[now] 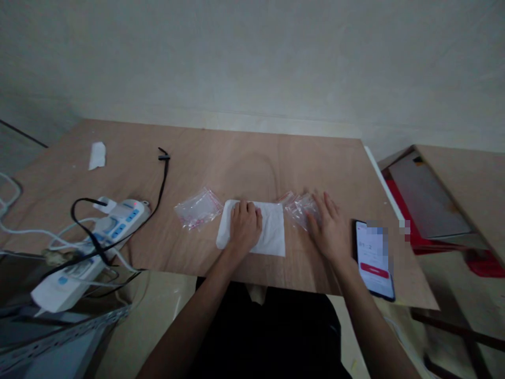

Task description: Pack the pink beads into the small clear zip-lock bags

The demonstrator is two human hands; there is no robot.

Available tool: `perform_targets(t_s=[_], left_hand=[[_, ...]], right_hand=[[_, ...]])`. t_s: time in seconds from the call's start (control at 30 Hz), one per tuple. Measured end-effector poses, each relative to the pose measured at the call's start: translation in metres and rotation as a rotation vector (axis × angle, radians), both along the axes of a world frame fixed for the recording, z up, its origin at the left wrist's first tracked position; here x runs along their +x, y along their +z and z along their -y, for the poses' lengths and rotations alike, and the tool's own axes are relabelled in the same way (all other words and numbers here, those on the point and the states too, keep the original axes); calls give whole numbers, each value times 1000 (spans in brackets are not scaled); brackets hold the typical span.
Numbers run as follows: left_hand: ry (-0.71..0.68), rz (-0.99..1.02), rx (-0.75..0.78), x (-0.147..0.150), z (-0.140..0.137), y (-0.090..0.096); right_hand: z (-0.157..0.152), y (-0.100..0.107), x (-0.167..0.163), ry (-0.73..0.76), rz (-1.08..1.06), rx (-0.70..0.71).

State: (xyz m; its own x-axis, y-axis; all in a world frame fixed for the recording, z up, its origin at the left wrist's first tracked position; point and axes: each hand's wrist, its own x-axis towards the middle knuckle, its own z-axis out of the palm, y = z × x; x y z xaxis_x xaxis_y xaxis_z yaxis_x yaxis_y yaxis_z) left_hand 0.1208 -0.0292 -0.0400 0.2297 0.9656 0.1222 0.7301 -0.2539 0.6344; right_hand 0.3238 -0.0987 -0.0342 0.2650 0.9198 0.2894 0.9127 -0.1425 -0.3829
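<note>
My left hand (245,227) rests palm down on a white tissue or cloth sheet (273,231), its fingers lying on the sheet and pointing away from me. My right hand (328,226) has its fingers spread at the edge of a small heap of clear plastic zip bags (300,209). The fingertips touch or overlap the heap, without a grip on it. Left of the white sheet lies another pile of clear zip bags (200,208) with red strips along their edges.
A white power strip (128,218) with plugs and tangled cables sits at the left. A black cable (163,181) runs across the wooden table (221,163). A phone (373,258) with a lit screen lies at the right, and a white scrap (97,155) at the back left.
</note>
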Motion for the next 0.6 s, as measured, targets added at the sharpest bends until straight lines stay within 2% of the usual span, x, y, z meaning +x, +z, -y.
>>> perform_targets(t_s=[0.07,0.2,0.3,0.37,0.43,0.5,0.6], left_hand=[[-13,-85,45,1,2,-4],[-9,-195,106,2,8,-3],[13,-218,176,-9,9,6],[86,-223,199,-26,3,16],[212,-269,136,-48,-10,26],[322,-391,-6,-69,-26,33],[299,-557,-191,-89,-45,35]], right_hand=[[-1,-14,-11,18,66,-80],[0,-24,-20,46,142,-169],[3,-27,-19,47,176,-167],[4,-27,-19,37,174,-165],[4,-27,-19,24,151,-158],[5,-27,-19,8,111,-146],[7,-25,-18,-25,43,-96]])
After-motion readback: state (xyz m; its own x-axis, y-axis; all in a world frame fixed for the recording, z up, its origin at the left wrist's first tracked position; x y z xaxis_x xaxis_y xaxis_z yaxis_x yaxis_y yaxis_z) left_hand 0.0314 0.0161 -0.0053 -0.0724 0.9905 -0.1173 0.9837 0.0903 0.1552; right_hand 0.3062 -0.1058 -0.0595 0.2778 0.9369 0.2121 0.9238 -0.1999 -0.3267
